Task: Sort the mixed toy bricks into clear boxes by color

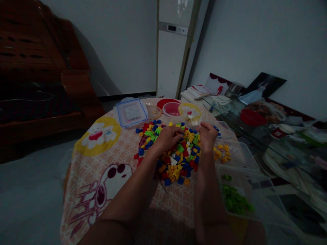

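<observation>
A heap of small plastic bricks point(176, 160) in red, blue, yellow, green and white lies on a round table with a cartoon-print cloth point(102, 170). My left hand point(167, 137) rests on the heap's upper left part, its fingers curled down among the bricks. My right hand point(207, 134) sits at the heap's upper right edge, fingers bent down onto the bricks. What either hand pinches is hidden. A clear tub with green bricks point(235, 200) stands at my right, and another clear tub holds yellow bricks point(222, 153).
A blue-rimmed clear lid point(131, 112), a clear bowl point(171, 109) and a red lid point(166, 101) lie at the table's far side. A cluttered glass table point(255, 136) stands right. A white appliance point(173, 51) and dark wooden sofa point(38, 85) stand behind.
</observation>
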`<action>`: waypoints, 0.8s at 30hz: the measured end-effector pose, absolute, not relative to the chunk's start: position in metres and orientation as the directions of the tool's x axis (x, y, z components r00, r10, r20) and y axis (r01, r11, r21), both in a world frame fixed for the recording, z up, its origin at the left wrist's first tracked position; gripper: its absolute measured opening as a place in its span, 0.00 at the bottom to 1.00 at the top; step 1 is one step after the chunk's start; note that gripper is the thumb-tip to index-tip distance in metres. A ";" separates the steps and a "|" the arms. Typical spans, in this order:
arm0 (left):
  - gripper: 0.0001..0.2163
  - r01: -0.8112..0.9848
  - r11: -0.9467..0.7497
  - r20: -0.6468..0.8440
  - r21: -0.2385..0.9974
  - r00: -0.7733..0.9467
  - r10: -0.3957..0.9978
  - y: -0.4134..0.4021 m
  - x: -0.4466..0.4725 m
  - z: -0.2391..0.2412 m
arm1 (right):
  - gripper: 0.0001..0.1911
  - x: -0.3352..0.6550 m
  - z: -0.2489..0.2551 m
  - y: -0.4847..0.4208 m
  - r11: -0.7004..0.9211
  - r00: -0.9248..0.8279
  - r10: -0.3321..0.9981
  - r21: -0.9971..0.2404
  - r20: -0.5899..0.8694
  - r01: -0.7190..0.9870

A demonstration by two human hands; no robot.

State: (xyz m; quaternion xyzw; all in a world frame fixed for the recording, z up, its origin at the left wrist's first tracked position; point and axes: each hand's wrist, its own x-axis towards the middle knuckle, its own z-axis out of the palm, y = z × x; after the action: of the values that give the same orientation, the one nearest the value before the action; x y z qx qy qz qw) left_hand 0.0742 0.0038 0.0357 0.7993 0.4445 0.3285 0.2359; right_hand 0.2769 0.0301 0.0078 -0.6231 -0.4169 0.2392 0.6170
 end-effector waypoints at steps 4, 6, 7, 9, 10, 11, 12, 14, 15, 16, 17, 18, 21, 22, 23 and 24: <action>0.11 0.553 -0.515 0.250 0.655 0.485 0.838 0.000 0.076 0.037 | 0.19 0.280 0.019 0.016 0.011 0.434 0.889 -0.954 0.147 0.300; 0.13 0.543 -0.558 0.208 0.628 0.573 0.792 -0.002 0.078 0.036 | 0.17 0.280 0.024 0.010 -0.025 0.371 0.919 -0.921 0.131 0.389; 0.14 0.543 -0.577 0.192 0.610 0.605 0.773 -0.003 0.079 0.034 | 0.15 0.281 0.027 0.008 -0.037 0.338 0.932 -0.895 0.129 0.444; 0.15 0.563 -0.599 0.174 0.570 0.629 0.757 -0.003 0.081 0.030 | 0.12 0.282 0.030 0.004 -0.042 0.262 0.957 -0.834 0.124 0.551; 0.15 0.582 -0.600 0.171 0.549 0.624 0.762 -0.003 0.081 0.028 | 0.10 0.283 0.031 0.003 -0.039 0.223 0.968 -0.803 0.117 0.594; 0.15 0.607 -0.593 0.171 0.529 0.609 0.775 -0.002 0.082 0.026 | 0.09 0.283 0.033 0.001 -0.034 0.185 0.977 -0.776 0.108 0.630; 0.15 0.629 -0.584 0.174 0.513 0.590 0.789 -0.001 0.083 0.024 | 0.08 0.283 0.034 0.000 -0.029 0.152 0.984 -0.750 0.096 0.661; 0.14 0.658 -0.566 0.195 0.496 0.551 0.812 0.002 0.083 0.022 | 0.07 0.283 0.037 -0.002 -0.023 0.100 0.992 -0.692 0.071 0.722; 0.14 0.666 -0.558 0.215 0.495 0.529 0.821 0.004 0.082 0.022 | 0.08 0.282 0.038 -0.004 -0.015 0.068 0.996 -0.657 0.055 0.753; 0.14 0.673 -0.549 0.236 0.496 0.504 0.831 0.005 0.081 0.022 | 0.08 0.282 0.039 -0.005 -0.003 0.031 0.999 -0.622 0.034 0.783; 0.14 0.682 -0.536 0.258 0.497 0.474 0.842 0.006 0.081 0.022 | 0.09 0.281 0.040 -0.006 0.010 -0.006 1.000 -0.587 0.008 0.809; 0.14 0.695 -0.517 0.276 0.500 0.439 0.855 0.008 0.080 0.022 | 0.11 0.280 0.041 -0.007 0.022 -0.040 0.999 -0.554 -0.020 0.832; 0.14 0.733 -0.441 0.300 0.518 0.326 0.896 0.010 0.078 0.022 | 0.14 0.278 0.038 -0.007 0.020 -0.068 0.994 -0.454 -0.090 0.891; 0.14 0.735 -0.428 0.305 0.526 0.307 0.902 0.011 0.078 0.022 | 0.15 0.277 0.036 -0.007 0.001 -0.050 0.993 -0.425 -0.103 0.905; 0.14 0.732 -0.425 0.310 0.532 0.299 0.903 0.011 0.077 0.022 | 0.16 0.277 0.034 -0.006 -0.014 -0.031 0.994 -0.405 -0.106 0.914; 0.14 0.728 -0.429 0.314 0.535 0.301 0.901 0.012 0.077 0.023 | 0.16 0.278 0.032 -0.005 -0.025 -0.017 0.995 -0.397 -0.102 0.918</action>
State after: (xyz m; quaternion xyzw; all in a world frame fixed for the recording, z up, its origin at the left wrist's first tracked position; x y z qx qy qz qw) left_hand 0.0771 0.0117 0.0227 0.7928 0.5135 0.2933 0.1473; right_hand 0.2775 -0.0052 0.0322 -0.6928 -0.6900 0.1800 0.1069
